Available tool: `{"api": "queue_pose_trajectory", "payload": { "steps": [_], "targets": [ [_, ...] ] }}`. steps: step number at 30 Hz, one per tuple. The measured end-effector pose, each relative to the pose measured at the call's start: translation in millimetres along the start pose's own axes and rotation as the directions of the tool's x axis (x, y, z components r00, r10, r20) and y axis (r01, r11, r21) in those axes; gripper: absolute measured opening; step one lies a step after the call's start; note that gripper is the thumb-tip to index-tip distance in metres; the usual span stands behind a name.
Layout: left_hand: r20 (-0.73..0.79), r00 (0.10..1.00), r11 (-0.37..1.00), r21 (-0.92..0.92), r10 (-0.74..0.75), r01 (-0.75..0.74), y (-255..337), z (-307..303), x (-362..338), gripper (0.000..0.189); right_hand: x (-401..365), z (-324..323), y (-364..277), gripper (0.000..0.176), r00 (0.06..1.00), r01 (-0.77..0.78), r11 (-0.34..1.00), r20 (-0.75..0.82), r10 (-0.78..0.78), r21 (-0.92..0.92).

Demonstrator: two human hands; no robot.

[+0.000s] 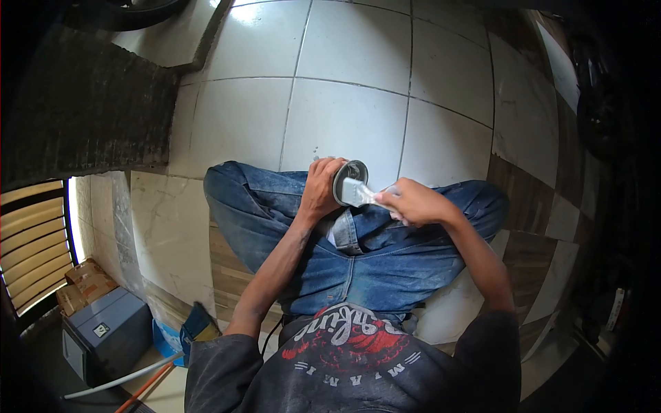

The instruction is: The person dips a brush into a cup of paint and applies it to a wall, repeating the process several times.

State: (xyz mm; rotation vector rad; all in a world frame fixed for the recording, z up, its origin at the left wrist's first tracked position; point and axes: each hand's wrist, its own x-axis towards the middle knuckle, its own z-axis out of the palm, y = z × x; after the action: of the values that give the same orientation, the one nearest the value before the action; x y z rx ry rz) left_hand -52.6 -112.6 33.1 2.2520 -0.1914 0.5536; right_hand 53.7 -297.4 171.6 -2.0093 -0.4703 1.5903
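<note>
My left hand (321,190) wraps round the side of a small round metal can (350,167), tilted so its mouth faces up toward me. A paintbrush (357,193) is in my right hand (417,203), gripped by its whitish, paint-smeared handle. Its wide head lies over the can's rim, partly inside the mouth. Pale smears show on the can's inner wall. Both hands are above my lap, where blue jeans (385,275) cover my crossed legs.
White floor tiles (351,124) spread out ahead, with a few small drops beyond the can. To the left stand a dark block (89,103), a grey bin (110,330), a cardboard box (88,281) and a blue dustpan (167,341). Wood-patterned tiles (516,186) border the right.
</note>
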Motion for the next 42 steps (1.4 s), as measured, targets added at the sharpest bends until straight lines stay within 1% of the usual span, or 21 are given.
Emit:
{"api": "queue_pose_trajectory", "payload": {
  "steps": [1, 2, 4, 5, 8, 10, 14, 16, 21, 24, 27, 30, 34, 35, 36, 37, 38, 39, 40, 41, 42],
  "targets": [
    [-0.049, 0.998, 1.000, 0.001, -0.026, 0.026, -1, -1, 1, 0.069, -7, -2, -3, 0.041, 0.999, -0.037, 0.984, -0.014, 0.041, 0.175],
    [-0.098, 0.994, 0.999, 0.002, -0.054, 0.054, -2, -1, 1, 0.070, -8, -4, 2, 0.041, 0.999, -0.036, 0.985, -0.011, 0.038, 0.169],
    [-0.109, 0.991, 0.997, 0.003, -0.079, 0.080, -3, -2, 1, 0.072, -8, -8, 12, 0.040, 0.991, -0.126, 0.771, 0.119, 0.066, 0.624],
    [-0.121, 0.991, 0.998, 0.003, -0.060, 0.061, -4, -1, 1, 0.072, -11, -6, 13, 0.039, 0.989, -0.140, 0.757, 0.123, 0.079, 0.638],
    [-0.147, 0.988, 0.999, -0.007, -0.039, 0.038, -4, 1, 2, 0.069, -8, 2, 25, 0.040, 0.976, -0.195, 0.771, 0.194, 0.095, 0.607],
    [-0.182, 0.982, 0.998, 0.052, 0.042, -0.033, -6, 2, 2, 0.065, -7, 8, 34, 0.039, 0.976, -0.207, 0.755, 0.182, 0.117, 0.623],
    [-0.161, 0.986, 0.999, -0.009, -0.037, 0.036, -1, -4, 3, 0.059, -12, -3, 24, 0.038, 0.970, -0.241, 0.902, 0.048, 0.240, 0.359],
    [-0.196, 0.981, 1.000, 0.008, 0.003, -0.002, -1, -6, 3, 0.059, -15, -6, 18, 0.038, 0.981, -0.191, 0.926, 0.040, 0.189, 0.326],
    [-0.245, 0.969, 0.999, 0.040, 0.008, 0.002, -1, -9, 4, 0.060, -21, -12, 6, 0.040, 0.976, -0.216, 0.933, 0.040, 0.214, 0.289],
    [-0.286, 0.958, 1.000, 0.025, -0.009, 0.016, -2, -11, 3, 0.058, -18, -15, 3, 0.042, 0.969, -0.224, 0.960, -0.067, 0.238, 0.168],
    [-0.309, 0.951, 1.000, 0.006, -0.024, 0.027, -4, -12, 3, 0.059, -22, -22, -13, 0.043, 0.967, -0.234, 0.970, -0.087, 0.240, 0.072],
    [-0.347, 0.937, 0.999, -0.024, -0.049, 0.043, -4, -14, 2, 0.063, -23, -32, -21, 0.043, 0.981, -0.162, 0.984, -0.123, 0.153, -0.071],
    [-0.409, 0.907, 0.994, -0.032, -0.104, 0.100, -9, -13, -1, 0.068, -11, -50, -9, 0.044, 0.988, -0.104, 0.989, -0.126, 0.091, -0.105],
    [-0.443, 0.884, 0.989, -0.091, -0.148, 0.120, -6, -16, 0, 0.066, -7, -54, -5, 0.043, 0.994, -0.039, 0.990, -0.102, 0.025, -0.138],
    [-0.428, 0.896, 0.992, -0.082, -0.121, 0.094, -2, -18, -1, 0.066, -4, -57, 0, 0.042, 0.996, 0.027, 0.986, -0.082, -0.041, -0.164],
    [-0.423, 0.885, 0.980, -0.124, -0.194, 0.155, 5, -25, 1, 0.063, -2, -58, 5, 0.042, 0.992, 0.042, 0.990, -0.113, -0.058, -0.138],
    [-0.410, 0.875, 0.964, -0.163, -0.258, 0.208, 5, -27, 5, 0.061, -1, -59, 9, 0.039, 0.993, 0.080, 0.997, -0.092, -0.080, -0.007],
    [-0.380, 0.903, 0.978, -0.031, -0.202, 0.205, -14, -15, -3, 0.060, -1, -60, 13, 0.037, 0.991, 0.120, 0.985, -0.078, -0.111, 0.127],
    [-0.345, 0.927, 0.977, 0.101, -0.144, 0.189, -33, 0, -13, 0.058, 2, -59, 22, 0.037, 0.984, 0.148, 0.976, -0.127, -0.128, 0.161],
    [-0.377, 0.892, 0.963, -0.004, -0.250, 0.268, -29, 3, -14, 0.060, 8, -56, 31, 0.035, 0.976, 0.207, 0.939, -0.129, -0.177, 0.276],
    [-0.357, 0.905, 0.962, 0.055, -0.231, 0.268, -38, 11, -19, 0.065, 12, -51, 36, 0.034, 0.964, 0.264, 0.885, -0.130, -0.231, 0.384]
  ]
}}
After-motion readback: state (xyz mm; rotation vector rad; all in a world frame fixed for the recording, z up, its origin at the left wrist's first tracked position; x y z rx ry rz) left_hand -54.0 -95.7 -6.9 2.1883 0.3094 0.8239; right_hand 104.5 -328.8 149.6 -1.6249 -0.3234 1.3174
